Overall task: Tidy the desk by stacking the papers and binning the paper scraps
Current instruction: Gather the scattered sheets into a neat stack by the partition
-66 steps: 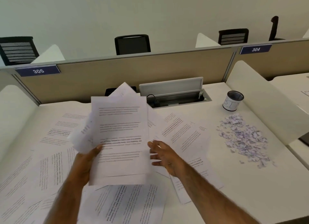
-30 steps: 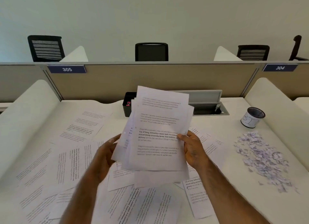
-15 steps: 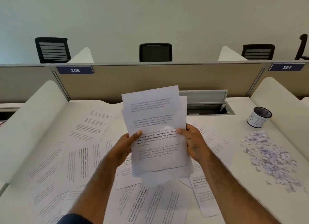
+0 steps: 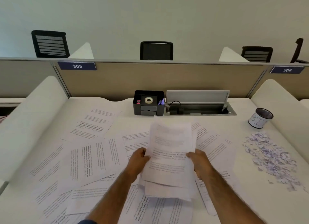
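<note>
I hold a bundle of printed papers (image 4: 170, 153) over the middle of the desk, its sheets loosely aligned and blurred. My left hand (image 4: 138, 160) grips its left edge and my right hand (image 4: 199, 162) grips its right edge. Several loose printed sheets (image 4: 90, 158) lie scattered across the white desk (image 4: 237, 205), under and around the bundle. A heap of small paper scraps (image 4: 269, 157) lies on the right side of the desk. Behind it stands a small mesh cup (image 4: 260, 117) wrapped in white paper with handwriting.
A black desk organiser (image 4: 148, 103) with a tape roll stands at the back centre, beside an open cable tray (image 4: 199, 107). White side dividers (image 4: 28, 123) and a beige back partition (image 4: 150, 80) bound the desk. Black chairs stand beyond the partition.
Both hands have lowered the bundle toward the desk and tilted it flatter, uncovering the black organiser. 2.2 s ago only the left hand held the sheets; both grip them now.
</note>
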`<state>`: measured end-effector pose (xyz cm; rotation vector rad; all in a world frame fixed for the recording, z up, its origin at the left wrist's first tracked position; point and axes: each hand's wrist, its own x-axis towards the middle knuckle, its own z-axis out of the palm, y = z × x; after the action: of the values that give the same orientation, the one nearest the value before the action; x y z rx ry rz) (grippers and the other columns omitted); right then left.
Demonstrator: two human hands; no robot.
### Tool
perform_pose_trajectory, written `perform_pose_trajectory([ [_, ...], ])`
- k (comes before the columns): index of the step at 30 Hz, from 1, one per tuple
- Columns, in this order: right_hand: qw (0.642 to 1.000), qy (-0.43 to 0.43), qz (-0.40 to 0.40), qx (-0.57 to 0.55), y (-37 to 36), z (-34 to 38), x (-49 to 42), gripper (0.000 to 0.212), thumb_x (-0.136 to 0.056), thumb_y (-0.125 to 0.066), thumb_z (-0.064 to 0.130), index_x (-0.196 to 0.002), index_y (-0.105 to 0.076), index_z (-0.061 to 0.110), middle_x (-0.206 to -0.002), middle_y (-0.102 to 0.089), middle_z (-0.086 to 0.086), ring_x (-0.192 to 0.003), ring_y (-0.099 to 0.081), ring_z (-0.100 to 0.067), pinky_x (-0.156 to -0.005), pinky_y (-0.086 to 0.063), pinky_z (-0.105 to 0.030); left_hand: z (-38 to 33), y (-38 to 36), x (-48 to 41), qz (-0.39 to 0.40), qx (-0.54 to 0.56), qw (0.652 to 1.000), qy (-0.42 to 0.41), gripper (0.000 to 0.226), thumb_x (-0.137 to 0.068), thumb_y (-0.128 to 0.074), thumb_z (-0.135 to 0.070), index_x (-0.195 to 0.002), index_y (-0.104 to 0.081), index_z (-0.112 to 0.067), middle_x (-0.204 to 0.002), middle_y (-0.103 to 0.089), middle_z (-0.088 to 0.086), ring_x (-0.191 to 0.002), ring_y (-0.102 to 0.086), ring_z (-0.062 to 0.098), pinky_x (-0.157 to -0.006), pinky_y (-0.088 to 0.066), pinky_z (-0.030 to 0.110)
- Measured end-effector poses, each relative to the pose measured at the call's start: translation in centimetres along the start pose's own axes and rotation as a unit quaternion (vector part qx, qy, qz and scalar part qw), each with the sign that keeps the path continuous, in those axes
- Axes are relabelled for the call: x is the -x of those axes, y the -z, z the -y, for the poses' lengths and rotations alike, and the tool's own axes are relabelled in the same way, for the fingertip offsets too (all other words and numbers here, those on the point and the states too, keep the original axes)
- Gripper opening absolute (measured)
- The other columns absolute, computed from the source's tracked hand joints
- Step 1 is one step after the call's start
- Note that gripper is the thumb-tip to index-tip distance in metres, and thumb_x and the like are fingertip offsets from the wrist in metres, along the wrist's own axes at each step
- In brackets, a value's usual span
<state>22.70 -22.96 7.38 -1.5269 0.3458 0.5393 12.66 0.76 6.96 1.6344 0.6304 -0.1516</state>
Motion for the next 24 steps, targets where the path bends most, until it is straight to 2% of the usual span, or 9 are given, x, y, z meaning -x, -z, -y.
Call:
perform_pose_trajectory([
  [2, 0.997, 0.069, 0.031, -0.034, -0.7, 1.4, 0.9, 0.025, -0.092, -0.062, 0.001, -0.117, -0.068, 0.006, -0.106, -0.074, -0.014, -0.092, -0.071, -0.029, -0.079, -0.059, -0.037, -0.9, 1.1, 0.5, 0.028, 0.074, 0.996, -0.049, 0.021, -0.094, -0.066, -0.01, -0.115, -0.062, -0.009, -0.111, -0.076, 0.007, -0.099, -0.075, 0.024, -0.088, -0.061, 0.044],
  [5, 0.987, 0.147, 0.051, -0.052, -2.1, 3.6, 1.9, 0.031, -0.091, -0.064, 0.002, -0.12, -0.065, 0.009, -0.109, -0.073, -0.013, -0.097, -0.07, -0.03, -0.082, -0.059, -0.042, -3.0, 2.5, 1.3, 0.085, 0.107, 0.984, -0.117, 0.037, -0.094, -0.071, -0.024, -0.128, -0.061, -0.014, -0.12, -0.074, 0.005, -0.109, -0.072, 0.025, -0.089, -0.06, 0.046],
  [7, 0.981, 0.188, 0.046, -0.024, -3.2, 4.5, 2.3, 0.032, -0.089, -0.068, 0.007, -0.121, -0.064, 0.014, -0.108, -0.072, -0.012, -0.098, -0.07, -0.032, -0.084, -0.059, -0.048, -4.3, 2.8, 1.5, 0.064, 0.116, 0.98, -0.148, 0.04, -0.09, -0.07, -0.03, -0.127, -0.066, -0.017, -0.12, -0.074, 0.005, -0.11, -0.071, 0.027, -0.09, -0.06, 0.048],
  [10, 0.972, 0.231, 0.038, 0.034, -4.6, 5.3, 3.0, 0.034, -0.085, -0.073, 0.028, -0.117, -0.063, 0.026, -0.106, -0.072, -0.004, -0.096, -0.069, -0.029, -0.081, -0.06, -0.049, -5.6, 3.1, 1.7, 0.009, 0.145, 0.976, -0.162, 0.044, -0.084, -0.07, -0.035, -0.126, -0.067, -0.024, -0.117, -0.075, -0.001, -0.108, -0.07, 0.027, -0.089, -0.059, 0.051],
  [13, 0.967, 0.248, 0.042, 0.043, -5.6, 5.5, 3.4, 0.033, -0.087, -0.073, 0.027, -0.118, -0.061, 0.032, -0.107, -0.07, 0.001, -0.099, -0.067, -0.022, -0.081, -0.059, -0.039, -5.9, 3.9, 1.9, 0.007, 0.141, 0.975, -0.174, 0.048, -0.081, -0.072, -0.039, -0.127, -0.066, -0.027, -0.117, -0.074, -0.003, -0.105, -0.071, 0.026, -0.087, -0.061, 0.051],
  [16, 0.969, 0.236, 0.063, 0.018, -6.4, 4.9, 3.7, 0.038, -0.091, -0.068, 0.013, -0.124, -0.057, 0.029, -0.11, -0.068, -0.001, -0.101, -0.066, -0.019, -0.078, -0.058, -0.032, -5.3, 4.6, 2.0, 0.006, 0.138, 0.976, -0.171, 0.05, -0.079, -0.077, -0.042, -0.125, -0.067, -0.025, -0.113, -0.076, 0.001, -0.102, -0.073, 0.026, -0.085, -0.061, 0.053],
  [18, 0.975, 0.212, 0.066, 0.017, -6.8, 4.1, 3.7, 0.038, -0.092, -0.065, 0.009, -0.126, -0.056, 0.026, -0.11, -0.069, -0.002, -0.102, -0.067, -0.022, -0.076, -0.059, -0.034, -4.9, 4.7, 1.9, 0.006, 0.137, 0.977, -0.161, 0.047, -0.08, -0.076, -0.043, -0.123, -0.068, -0.026, -0.111, -0.076, 0.001, -0.099, -0.074, 0.027, -0.082, -0.062, 0.053],
  [21, 0.98, 0.193, 0.043, 0.038, -7.3, 3.2, 3.5, 0.035, -0.091, -0.064, 0.009, -0.121, -0.061, 0.027, -0.108, -0.071, -0.001, -0.102, -0.067, -0.027, -0.082, -0.06, -0.044, -4.3, 4.6, 1.4, -0.007, 0.137, 0.979, -0.154, 0.032, -0.089, -0.076, -0.035, -0.12, -0.069, -0.029, -0.108, -0.077, -0.002, -0.097, -0.075, 0.027, -0.079, -0.063, 0.049],
  [24, 0.978, 0.207, 0.015, 0.025, -7.8, 3.0, 3.5, 0.029, -0.094, -0.062, 0.013, -0.12, -0.061, 0.027, -0.104, -0.072, 0.002, -0.094, -0.069, -0.021, -0.075, -0.06, -0.036, -4.1, 5.0, 1.3, -0.019, 0.136, 0.978, -0.158, 0.03, -0.089, -0.075, -0.036, -0.118, -0.069, -0.031, -0.106, -0.077, -0.006, -0.093, -0.075, 0.022, -0.076, -0.064, 0.041],
])
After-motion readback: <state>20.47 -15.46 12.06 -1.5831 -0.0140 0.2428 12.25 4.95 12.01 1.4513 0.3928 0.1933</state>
